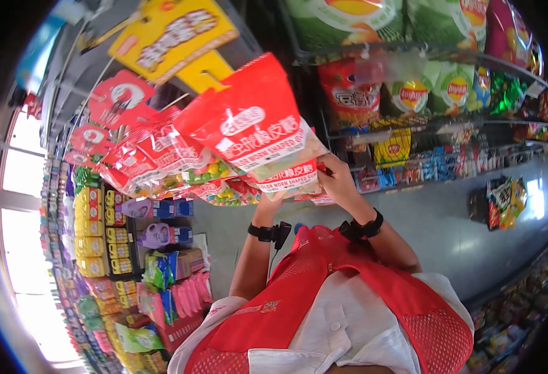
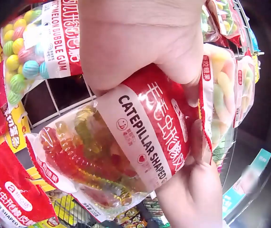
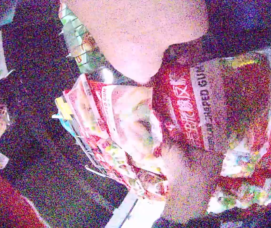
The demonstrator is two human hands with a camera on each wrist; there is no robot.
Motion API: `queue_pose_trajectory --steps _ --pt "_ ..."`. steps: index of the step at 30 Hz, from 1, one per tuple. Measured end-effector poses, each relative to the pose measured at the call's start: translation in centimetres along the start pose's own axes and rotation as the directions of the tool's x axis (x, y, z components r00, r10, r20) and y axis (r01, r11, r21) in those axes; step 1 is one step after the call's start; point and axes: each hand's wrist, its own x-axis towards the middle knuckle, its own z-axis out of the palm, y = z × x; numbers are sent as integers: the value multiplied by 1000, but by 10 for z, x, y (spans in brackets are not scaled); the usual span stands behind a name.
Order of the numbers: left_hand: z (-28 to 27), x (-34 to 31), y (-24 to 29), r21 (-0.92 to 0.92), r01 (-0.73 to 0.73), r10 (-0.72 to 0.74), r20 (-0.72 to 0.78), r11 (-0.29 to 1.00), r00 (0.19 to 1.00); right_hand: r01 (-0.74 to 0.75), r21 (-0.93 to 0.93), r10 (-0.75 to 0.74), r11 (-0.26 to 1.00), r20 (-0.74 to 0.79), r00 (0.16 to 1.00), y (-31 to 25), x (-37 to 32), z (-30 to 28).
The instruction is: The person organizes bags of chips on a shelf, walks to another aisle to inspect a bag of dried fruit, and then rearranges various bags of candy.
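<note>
In the left wrist view, my left hand (image 2: 140, 38) grips a red-topped caterpillar gummy bag (image 2: 130, 137) from above, and my right hand (image 2: 190, 190) holds its lower edge. The head view shows my left hand (image 1: 268, 204) mostly hidden beneath the packets; my right hand (image 1: 342, 184) is at the right edge of a red-and-white worm gum bag (image 1: 255, 118). Another worm gum bag (image 2: 221, 90) lies beside the gripped one. In the grainy right wrist view, my right hand (image 3: 135, 33) is over the bag (image 3: 206, 104), with my left hand (image 3: 187, 185) below.
Red candy packets (image 1: 162, 153) hang at the left under a yellow sign (image 1: 174, 37). Chip bags (image 1: 411, 93) fill shelves at the right. Bottles and boxes (image 1: 90, 230) stand in the lower left. A packet display (image 1: 504, 202) stands over the grey floor (image 1: 423, 227).
</note>
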Motion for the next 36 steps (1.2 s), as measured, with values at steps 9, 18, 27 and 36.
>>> queue_pose_trajectory --steps 9,18,27,36 --pt "21 -2 21 -77 24 -17 96 997 995 176 -102 -186 979 -99 977 5 5 9" --pt "19 -1 20 38 32 -38 157 999 987 11 200 23 980 -163 986 15 -2 20" --pt "29 10 22 -249 154 -101 213 956 972 -64 351 126 934 -156 980 -2 -4 26" --pt "24 16 8 -49 -44 56 288 998 956 -132 384 191 914 -119 974 -3 -10 22"
